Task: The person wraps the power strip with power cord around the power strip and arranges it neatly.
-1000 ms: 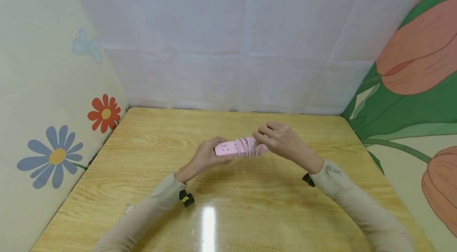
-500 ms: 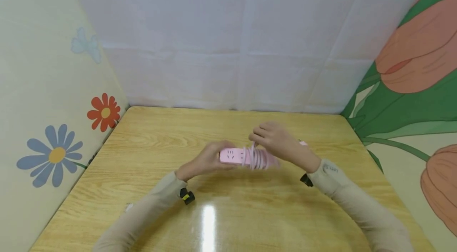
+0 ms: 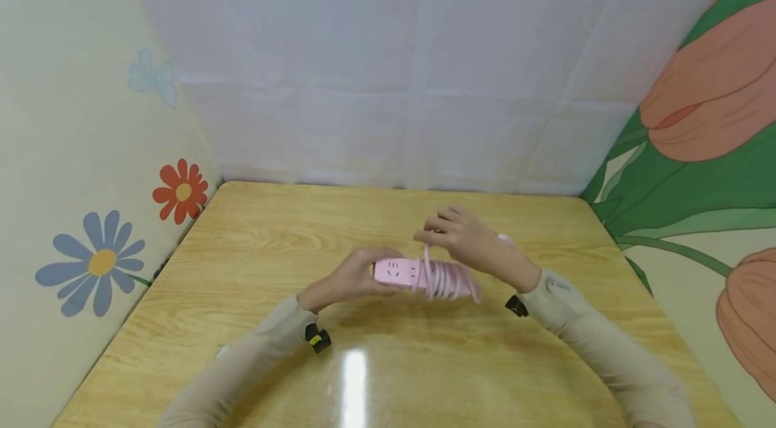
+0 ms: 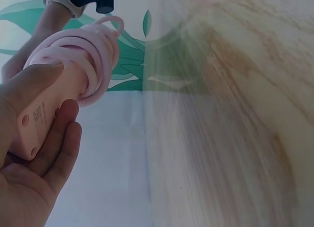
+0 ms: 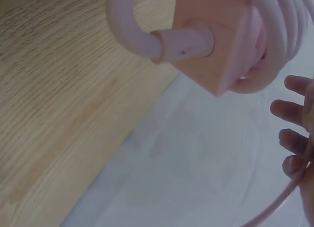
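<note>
A pink power strip [image 3: 393, 271] is held above the table, tilted down slightly to the right. My left hand [image 3: 351, 274] grips its left end, thumb on one side and fingers on the other. The underside [image 4: 49, 107] faces the left wrist camera. Several turns of pale pink cord [image 3: 444, 280] wrap the strip's right part. Above these turns, my right hand [image 3: 465, 238] pinches a length of the cord that rises from the strip. In the right wrist view, the cord's thick sleeve [image 5: 189, 44] leaves the strip's end, and cord also runs past my fingers [image 5: 287, 112].
The wooden table [image 3: 424, 360] lies beneath both hands, with a white sheet [image 3: 388, 77] behind it. Floral panels stand at left and right. A small pink piece [image 3: 505, 238] shows behind my right wrist. A small whitish object [image 3: 223, 350] lies by the left sleeve.
My left hand and the power strip have moved slightly right and down. My right hand has shifted slightly left, drawing cord up above the strip. A cord loop now hangs at the right end.
</note>
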A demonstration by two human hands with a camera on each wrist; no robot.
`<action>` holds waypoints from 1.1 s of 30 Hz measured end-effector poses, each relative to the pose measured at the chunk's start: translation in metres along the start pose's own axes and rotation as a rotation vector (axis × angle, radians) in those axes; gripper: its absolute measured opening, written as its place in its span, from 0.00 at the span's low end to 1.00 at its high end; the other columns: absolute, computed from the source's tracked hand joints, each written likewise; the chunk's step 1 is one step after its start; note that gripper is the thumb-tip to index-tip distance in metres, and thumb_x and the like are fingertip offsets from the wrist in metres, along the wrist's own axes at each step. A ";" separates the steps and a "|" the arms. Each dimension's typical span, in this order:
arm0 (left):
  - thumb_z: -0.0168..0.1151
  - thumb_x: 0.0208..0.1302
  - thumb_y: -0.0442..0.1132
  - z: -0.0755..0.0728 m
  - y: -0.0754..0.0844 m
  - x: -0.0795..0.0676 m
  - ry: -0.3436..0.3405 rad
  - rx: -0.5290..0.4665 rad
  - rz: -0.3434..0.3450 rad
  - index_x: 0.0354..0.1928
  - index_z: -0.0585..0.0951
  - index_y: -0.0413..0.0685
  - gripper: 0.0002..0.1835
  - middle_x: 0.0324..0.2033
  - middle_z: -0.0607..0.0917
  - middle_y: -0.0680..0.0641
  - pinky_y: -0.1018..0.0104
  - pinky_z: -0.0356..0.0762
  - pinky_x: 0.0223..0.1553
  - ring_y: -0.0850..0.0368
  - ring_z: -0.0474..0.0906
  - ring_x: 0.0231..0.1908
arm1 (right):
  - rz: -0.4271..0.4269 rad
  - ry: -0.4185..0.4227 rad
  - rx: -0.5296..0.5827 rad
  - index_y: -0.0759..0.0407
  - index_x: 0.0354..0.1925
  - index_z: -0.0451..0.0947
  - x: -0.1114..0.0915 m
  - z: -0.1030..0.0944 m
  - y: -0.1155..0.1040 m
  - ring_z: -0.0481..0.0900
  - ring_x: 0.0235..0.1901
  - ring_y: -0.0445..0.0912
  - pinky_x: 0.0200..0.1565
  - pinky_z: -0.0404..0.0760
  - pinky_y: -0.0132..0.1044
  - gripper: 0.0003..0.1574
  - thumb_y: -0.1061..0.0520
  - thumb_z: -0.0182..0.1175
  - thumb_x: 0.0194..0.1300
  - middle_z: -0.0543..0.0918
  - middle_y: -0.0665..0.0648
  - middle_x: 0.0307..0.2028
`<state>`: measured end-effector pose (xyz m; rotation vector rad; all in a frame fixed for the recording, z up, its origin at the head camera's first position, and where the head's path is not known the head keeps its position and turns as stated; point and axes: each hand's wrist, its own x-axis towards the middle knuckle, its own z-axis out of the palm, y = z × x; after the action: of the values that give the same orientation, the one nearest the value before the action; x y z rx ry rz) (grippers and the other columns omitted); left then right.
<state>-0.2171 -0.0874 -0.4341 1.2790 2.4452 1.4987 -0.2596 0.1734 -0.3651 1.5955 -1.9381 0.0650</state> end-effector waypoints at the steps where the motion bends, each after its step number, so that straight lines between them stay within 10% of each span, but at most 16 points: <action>1: 0.77 0.50 0.33 0.001 0.001 0.000 -0.004 -0.002 0.005 0.53 0.80 0.37 0.26 0.44 0.86 0.46 0.64 0.82 0.41 0.60 0.81 0.39 | 0.006 -0.006 0.004 0.56 0.44 0.84 0.000 0.000 0.000 0.76 0.34 0.48 0.36 0.78 0.38 0.31 0.81 0.62 0.45 0.83 0.54 0.36; 17: 0.78 0.48 0.30 0.002 0.027 0.001 -0.005 -0.044 0.106 0.51 0.81 0.32 0.26 0.44 0.86 0.40 0.64 0.82 0.43 0.58 0.82 0.41 | 0.338 0.030 0.534 0.62 0.39 0.84 -0.012 0.004 0.015 0.82 0.32 0.44 0.31 0.83 0.38 0.13 0.62 0.73 0.54 0.85 0.55 0.35; 25: 0.76 0.47 0.25 0.002 0.030 0.000 0.063 -0.156 0.013 0.53 0.80 0.32 0.28 0.40 0.86 0.42 0.65 0.81 0.34 0.62 0.78 0.34 | 0.249 0.084 0.611 0.64 0.42 0.84 -0.017 0.022 0.022 0.83 0.36 0.47 0.38 0.84 0.39 0.09 0.70 0.62 0.64 0.85 0.57 0.36; 33: 0.74 0.52 0.26 0.001 0.025 0.002 0.052 -0.307 -0.028 0.57 0.79 0.36 0.28 0.42 0.85 0.43 0.62 0.82 0.34 0.56 0.80 0.35 | 0.298 0.030 0.655 0.62 0.43 0.84 -0.021 0.029 0.023 0.81 0.33 0.44 0.32 0.81 0.38 0.23 0.47 0.50 0.75 0.85 0.57 0.37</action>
<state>-0.2016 -0.0799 -0.4153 1.1549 2.1381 1.8313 -0.2913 0.1859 -0.3906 1.6434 -2.2486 0.9211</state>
